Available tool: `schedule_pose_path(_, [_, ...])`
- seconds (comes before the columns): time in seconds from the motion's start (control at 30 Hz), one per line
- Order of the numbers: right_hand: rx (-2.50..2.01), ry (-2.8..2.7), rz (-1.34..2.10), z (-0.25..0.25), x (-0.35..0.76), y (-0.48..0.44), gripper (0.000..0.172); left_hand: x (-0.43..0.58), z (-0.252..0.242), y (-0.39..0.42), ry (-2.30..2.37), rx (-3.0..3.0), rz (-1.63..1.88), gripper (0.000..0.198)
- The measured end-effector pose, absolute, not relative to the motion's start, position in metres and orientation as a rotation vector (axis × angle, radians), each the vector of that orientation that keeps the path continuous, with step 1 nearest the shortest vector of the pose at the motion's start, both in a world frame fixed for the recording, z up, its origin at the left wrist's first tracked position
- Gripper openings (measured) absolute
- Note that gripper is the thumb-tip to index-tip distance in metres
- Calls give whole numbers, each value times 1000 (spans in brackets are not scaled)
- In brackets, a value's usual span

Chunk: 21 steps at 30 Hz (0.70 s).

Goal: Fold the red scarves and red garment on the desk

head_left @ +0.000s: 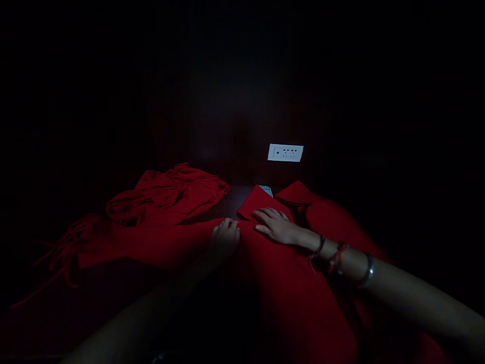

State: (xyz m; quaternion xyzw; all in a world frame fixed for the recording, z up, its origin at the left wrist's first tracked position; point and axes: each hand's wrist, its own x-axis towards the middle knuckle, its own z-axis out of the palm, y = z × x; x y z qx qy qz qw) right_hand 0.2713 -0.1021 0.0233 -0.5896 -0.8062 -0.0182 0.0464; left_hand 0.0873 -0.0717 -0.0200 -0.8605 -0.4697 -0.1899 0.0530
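A red cloth (288, 273) with a fringed left end lies across the dark surface and reaches toward me on the right. My left hand (226, 235) has its fingers curled on the cloth's far edge near the middle, gripping it; a ring shows on one finger. Just to the right, my right hand (278, 226) rests flat on the cloth with its fingers spread, beside a folded corner. Bracelets circle the right wrist and forearm.
A crumpled red fringed cloth (170, 197) lies at the back left. Behind the folded corner, a small light-coloured object (267, 190) is partly covered. A white socket panel (285, 152) is on the dark wall. The surroundings are very dark.
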Motion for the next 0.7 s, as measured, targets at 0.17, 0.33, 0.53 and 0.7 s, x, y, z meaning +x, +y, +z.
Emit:
schedule_pose_path(0.17, [-2061,-2378,87,4,274,-145,62,82,-24,-78,-1519,-2593,-449,44])
schedule_pose_path(0.33, [-2252,-2267,161,9,270,-140,60,75,-27,-96,-1558,-2617,-359,51])
schedule_pose_path(0.53, [-1966,-2176,-15,28,230,-163,63,75,-25,-102,-1617,-2548,-379,54])
schedule_pose_path(0.7, [-2209,-2068,13,20,190,-180,53,75,-21,-102,-1627,-2574,-313,49])
